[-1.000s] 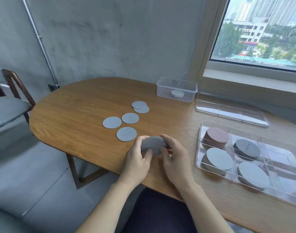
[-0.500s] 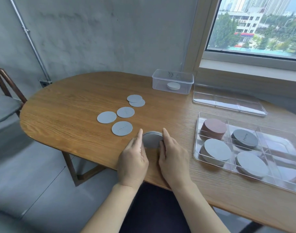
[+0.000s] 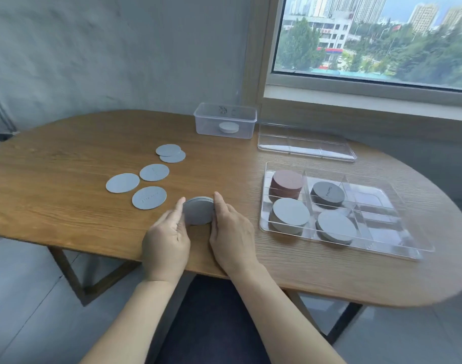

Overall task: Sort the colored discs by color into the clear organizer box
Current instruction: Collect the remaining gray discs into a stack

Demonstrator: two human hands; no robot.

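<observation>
— Hands first: our left hand (image 3: 166, 240) and right hand (image 3: 231, 232) rest on the wooden table (image 3: 67, 158) close to its near edge. One is on each side of a stack of grey discs (image 3: 198, 212).

— Do we grip it?

— No. Our fingers lie straight and press against the stack's left and right sides, and none of them curls round it. The stack sits flat on the wood between our palms.

— And the loose ones?

— We count five pale grey discs on the table, to the left of the stack and farther off. The nearest disc (image 3: 149, 197) lies near our left fingertips but apart from them. Beyond it lie a left disc (image 3: 122, 182) and a middle disc (image 3: 154, 172). Farthest of all is an overlapping pair (image 3: 170, 153).

— Where is the clear organizer box (image 3: 377, 203)?

— It sits to the right, well apart from our right hand. In its far row we see a reddish-brown stack (image 3: 287, 179) at the left and a dark grey stack (image 3: 328, 191) in the next compartment to the right. The near row holds two light grey stacks (image 3: 290, 212), one in each compartment below those.

— Anything past the box?

— A flat clear tray (image 3: 306, 143), probably the box's lid, lies by the wall under the window (image 3: 369, 35). Just left of it stands a small clear tub (image 3: 224, 111) with one white disc (image 3: 228, 127) inside.
</observation>
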